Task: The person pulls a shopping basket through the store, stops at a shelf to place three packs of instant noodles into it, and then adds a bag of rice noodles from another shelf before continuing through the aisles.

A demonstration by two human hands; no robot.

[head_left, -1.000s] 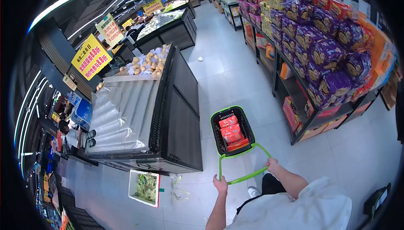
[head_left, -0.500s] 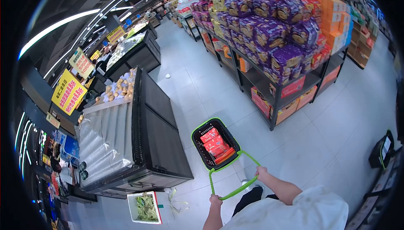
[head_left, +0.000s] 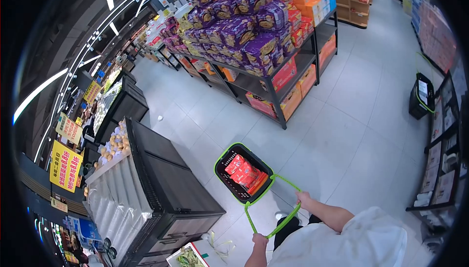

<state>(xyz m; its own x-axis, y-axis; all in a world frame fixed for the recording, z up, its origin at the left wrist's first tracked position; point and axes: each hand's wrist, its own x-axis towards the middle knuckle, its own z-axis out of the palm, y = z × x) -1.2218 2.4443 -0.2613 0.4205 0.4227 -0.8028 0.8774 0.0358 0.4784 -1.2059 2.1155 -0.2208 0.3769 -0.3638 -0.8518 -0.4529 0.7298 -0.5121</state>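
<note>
A black basket (head_left: pixel 224 157) with a green rim stands on the tiled floor in front of me, red packages (head_left: pixel 242 170) lying inside it. Its long green handle (head_left: pixel 287 219) reaches back towards my body. My left hand (head_left: pixel 260 239) is closed round the handle's near left corner. Further right, my right hand (head_left: pixel 303 199) grips the other corner of the handle. Both hands are at the near end of the handle, apart from the packages.
On the left stands a dark produce counter (head_left: pixel 168 169); below it is a white box (head_left: pixel 198 251) of green leaves. Ahead, a black shelf (head_left: pixel 305 62) carries purple packs (head_left: pixel 261 47). A second black basket (head_left: pixel 421 96) stands at the right, beside shelving.
The view has turned right: shelf and produce counter have shifted left, and more of the right aisle shows. Both hands still hold the handle, and the basket sits at a different slant.
</note>
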